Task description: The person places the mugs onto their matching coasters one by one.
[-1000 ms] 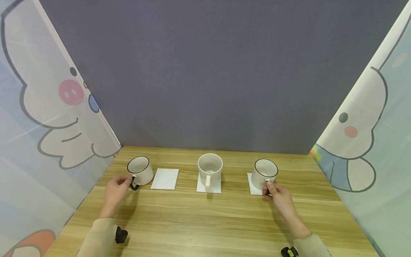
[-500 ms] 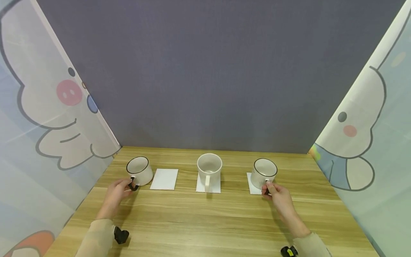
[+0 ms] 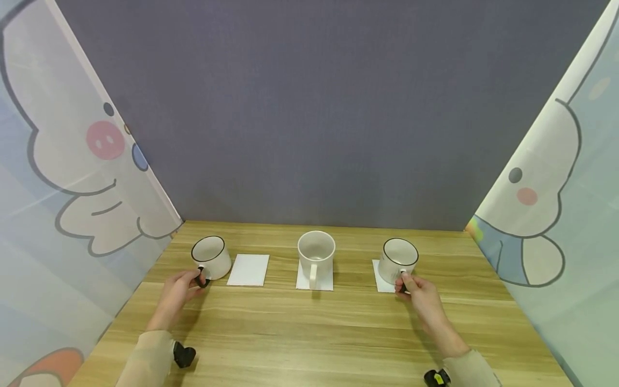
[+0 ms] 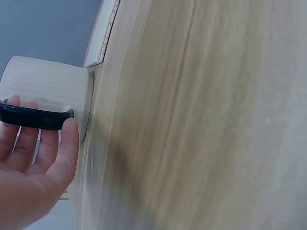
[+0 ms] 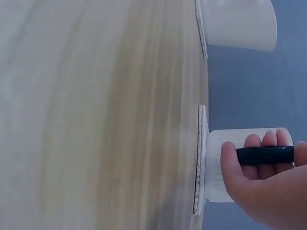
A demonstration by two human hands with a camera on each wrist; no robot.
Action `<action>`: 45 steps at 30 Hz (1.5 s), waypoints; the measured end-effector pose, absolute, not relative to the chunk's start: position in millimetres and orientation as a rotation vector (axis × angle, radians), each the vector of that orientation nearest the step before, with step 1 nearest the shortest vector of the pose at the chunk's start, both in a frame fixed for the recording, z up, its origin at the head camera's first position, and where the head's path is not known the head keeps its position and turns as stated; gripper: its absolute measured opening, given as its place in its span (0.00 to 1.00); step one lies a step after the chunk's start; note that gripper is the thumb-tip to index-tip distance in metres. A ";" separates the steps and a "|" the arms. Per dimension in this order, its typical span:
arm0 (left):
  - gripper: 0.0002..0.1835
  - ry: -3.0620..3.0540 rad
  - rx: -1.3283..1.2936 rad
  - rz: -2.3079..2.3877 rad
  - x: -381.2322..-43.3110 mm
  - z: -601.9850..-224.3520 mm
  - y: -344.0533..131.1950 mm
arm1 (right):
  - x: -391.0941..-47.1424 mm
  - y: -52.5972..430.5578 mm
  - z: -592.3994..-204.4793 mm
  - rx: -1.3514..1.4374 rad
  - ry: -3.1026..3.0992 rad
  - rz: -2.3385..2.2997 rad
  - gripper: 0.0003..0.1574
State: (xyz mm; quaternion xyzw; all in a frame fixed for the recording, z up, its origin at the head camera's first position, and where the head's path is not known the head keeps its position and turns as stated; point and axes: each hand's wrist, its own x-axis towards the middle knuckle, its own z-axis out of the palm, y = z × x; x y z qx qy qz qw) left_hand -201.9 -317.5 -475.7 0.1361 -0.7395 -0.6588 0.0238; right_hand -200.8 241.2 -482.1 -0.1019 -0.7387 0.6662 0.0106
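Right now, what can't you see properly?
Head view: right black-rimmed white mug, side marks too small to read.
Head view: square white coaster, partly hidden beneath that mug.
Left wrist view: other black-rimmed white mug, cut by the left edge.
Right wrist view: plain white mug, cut by the top edge.

Two black-rimmed white mugs (image 3: 218,264) stand upright, well apart.

Grey wall (image 3: 309,107) behind wooden table (image 3: 314,336)
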 end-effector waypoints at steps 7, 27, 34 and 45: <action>0.18 -2.337 0.405 -1.990 -200.9 -474.5 -315.9 | -201.7 242.1 -481.9 -0.282 -2.299 2.082 0.24; 0.17 -2.378 0.348 -2.038 -203.0 -475.9 -319.5 | -192.9 254.6 -452.1 -0.045 -2.912 1.293 0.31; 0.18 -2.396 0.335 -2.024 -202.6 -474.4 -319.2 | -188.6 254.9 -437.5 0.014 -2.949 1.026 0.24; 0.17 -2.387 0.387 -2.051 -205.8 -479.5 -320.2 | -187.1 245.9 -424.1 0.076 -2.817 0.894 0.18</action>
